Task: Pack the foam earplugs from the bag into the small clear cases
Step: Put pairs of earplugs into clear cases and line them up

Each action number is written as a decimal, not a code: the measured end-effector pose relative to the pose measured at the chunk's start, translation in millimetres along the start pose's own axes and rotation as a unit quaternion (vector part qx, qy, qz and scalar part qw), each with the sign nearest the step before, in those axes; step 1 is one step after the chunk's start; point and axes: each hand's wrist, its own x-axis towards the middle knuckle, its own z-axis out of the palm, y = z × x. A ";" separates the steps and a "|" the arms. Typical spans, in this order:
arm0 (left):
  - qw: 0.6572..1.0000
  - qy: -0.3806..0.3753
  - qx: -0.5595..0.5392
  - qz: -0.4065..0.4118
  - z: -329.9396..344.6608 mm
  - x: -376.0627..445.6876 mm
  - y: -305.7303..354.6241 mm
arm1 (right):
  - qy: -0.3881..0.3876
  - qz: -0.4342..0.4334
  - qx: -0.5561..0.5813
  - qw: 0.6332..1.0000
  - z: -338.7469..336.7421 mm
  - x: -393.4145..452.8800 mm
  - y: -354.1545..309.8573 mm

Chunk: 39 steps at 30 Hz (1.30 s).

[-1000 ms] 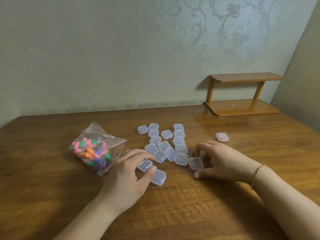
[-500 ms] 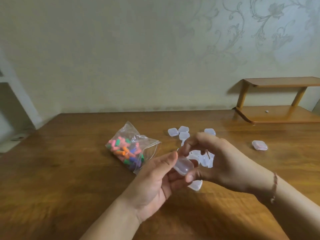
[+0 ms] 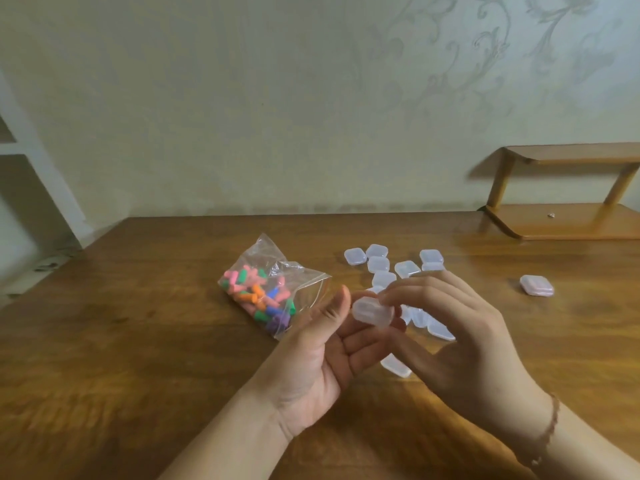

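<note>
I hold one small clear case (image 3: 372,311) above the table, between both hands. My left hand (image 3: 322,362) supports it from below on the fingertips, palm up. My right hand (image 3: 460,341) pinches its right side from above. The case looks shut. A clear zip bag (image 3: 273,292) of colourful foam earplugs lies on the table just left of my hands, its mouth towards them. Several more empty clear cases (image 3: 379,263) lie scattered behind my hands, and one (image 3: 396,366) lies below them. My right hand hides part of the cluster.
A pinkish case (image 3: 536,285) lies apart at the right. A small wooden two-tier shelf (image 3: 568,221) stands at the table's back right against the wall. The wooden table (image 3: 138,341) stretches left and forward.
One second ago both hands rested on the table among the cases. They have since lifted one case and hold it together. The view has shifted left.
</note>
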 end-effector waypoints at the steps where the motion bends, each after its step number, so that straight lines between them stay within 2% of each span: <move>1: 1.000 -0.015 -0.015 -0.002 -1.4 0.4 -0.4 | 0.007 0.019 0.039 0.999 -1.1 0.2 -0.2; 3: 0.999 -0.036 -0.033 0.000 -4.2 1.3 -1.8 | 0.008 0.053 0.118 0.991 -1.2 0.1 0.1; 5: 0.998 -0.049 -0.042 0.005 -4.8 2.0 -2.3 | 0.006 0.071 0.148 0.986 0.6 -1.4 1.3; 13: 0.999 0.005 0.024 0.037 -8.2 6.2 -2.6 | 0.059 0.011 0.032 0.998 -0.9 -4.5 3.0; 17: 0.992 0.047 0.098 0.070 -4.2 5.2 -4.0 | 0.034 0.007 0.023 0.999 0.9 -5.8 5.7; 20: 0.973 0.099 0.176 0.114 -3.8 7.1 -8.5 | 0.012 0.004 0.010 1.000 1.6 -5.4 6.2; 23: 0.960 0.113 0.212 0.145 -5.5 7.9 -12.5 | 0.013 0.016 -0.011 1.000 3.1 -5.0 4.2; 31: 0.939 0.064 0.293 0.167 -11.2 8.8 -9.1 | -0.014 0.080 0.058 0.995 -0.5 -1.4 -3.0; 36: 0.963 -0.011 0.251 0.095 -19.1 7.8 9.2 | -0.049 0.147 0.158 0.975 -9.3 3.2 -7.1; 39: 0.958 -0.070 0.274 0.044 -25.0 5.9 14.9 | -0.094 0.171 0.191 0.962 -7.9 3.2 -4.8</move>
